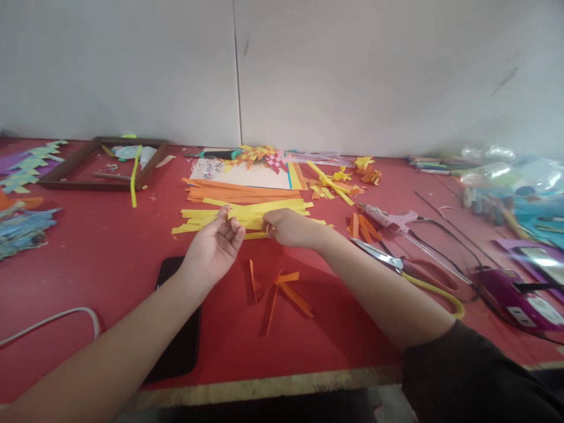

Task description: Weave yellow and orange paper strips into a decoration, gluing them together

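Over the pile of yellow paper strips [196, 215], my left hand [215, 247] is turned palm up with its fingers curled, pinching the end of a yellow strip [247, 215] between thumb and forefinger. My right hand [293, 228] is closed, palm down, at the other side of that strip; its fingertips are partly hidden but seem to grip it. Behind the pile lies a bundle of orange paper strips [242, 192]. Several short folded orange strips [295, 298] lie on the red table [238, 335] in front of my hands.
A black phone [176, 352] lies under my left forearm. Scissors [383, 257], a pink glue gun [392, 220] with its cord and a magenta power strip [511, 296] are on the right. A brown frame [70, 167] and woven paper [258, 154] lie farther back.
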Available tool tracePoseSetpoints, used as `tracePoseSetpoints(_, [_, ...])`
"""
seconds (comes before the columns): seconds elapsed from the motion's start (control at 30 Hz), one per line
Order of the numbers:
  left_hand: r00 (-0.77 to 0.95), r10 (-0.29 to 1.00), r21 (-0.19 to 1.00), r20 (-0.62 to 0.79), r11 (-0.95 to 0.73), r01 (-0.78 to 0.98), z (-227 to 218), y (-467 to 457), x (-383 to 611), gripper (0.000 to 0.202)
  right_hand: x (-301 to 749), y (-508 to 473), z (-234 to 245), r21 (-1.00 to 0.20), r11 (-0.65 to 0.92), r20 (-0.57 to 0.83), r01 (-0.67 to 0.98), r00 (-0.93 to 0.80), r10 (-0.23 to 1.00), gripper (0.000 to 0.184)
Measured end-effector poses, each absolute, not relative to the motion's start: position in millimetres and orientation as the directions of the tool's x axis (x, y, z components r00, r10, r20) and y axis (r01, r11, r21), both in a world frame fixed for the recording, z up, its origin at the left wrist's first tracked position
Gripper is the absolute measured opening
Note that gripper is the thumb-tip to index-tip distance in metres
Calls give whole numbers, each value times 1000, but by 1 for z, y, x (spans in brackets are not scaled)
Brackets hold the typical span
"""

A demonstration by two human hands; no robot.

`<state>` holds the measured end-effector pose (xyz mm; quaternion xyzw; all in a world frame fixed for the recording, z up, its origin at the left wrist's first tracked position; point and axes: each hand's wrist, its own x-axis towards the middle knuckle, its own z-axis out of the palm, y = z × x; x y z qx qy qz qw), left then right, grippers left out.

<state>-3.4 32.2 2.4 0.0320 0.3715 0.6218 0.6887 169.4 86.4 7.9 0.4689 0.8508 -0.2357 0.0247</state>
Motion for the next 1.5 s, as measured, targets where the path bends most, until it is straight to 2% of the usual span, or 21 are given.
tracePoseSetpoints(0.47, [-36, 878, 504, -477, 240, -829, 2, 31, -4, 25, 174, 84, 12, -384, 389, -312, 837, -514, 799, 19])
tracePoseSetpoints(0.7, [-44, 873, 535, -485, 257, -805, 2, 30, -3, 26, 170, 97, -1, -295, 399, -262, 868, -475, 840, 13])
tracePoseSetpoints(0.93, [-31, 867, 602, -498, 319, -732, -9, 29, -1, 18, 168, 98, 2, -238, 519, -187, 821, -563, 805, 9])
tracePoseSetpoints(1.17, [-6, 873, 601, -488, 331, -727, -13, 32, -1, 19, 169, 97, 1, -202, 608, -180, 768, -639, 748, 6])
tracePoseSetpoints(1.33, [0, 872, 592, -489, 332, -734, -14, 33, -2, 19, 168, 94, -2, -210, 603, -125, 769, -633, 764, 13])
tracePoseSetpoints(1.5, [-3, 877, 593, -481, 323, -737, -13, 32, -1, 18, 170, 91, -1, -241, 601, -114, 762, -637, 762, 12])
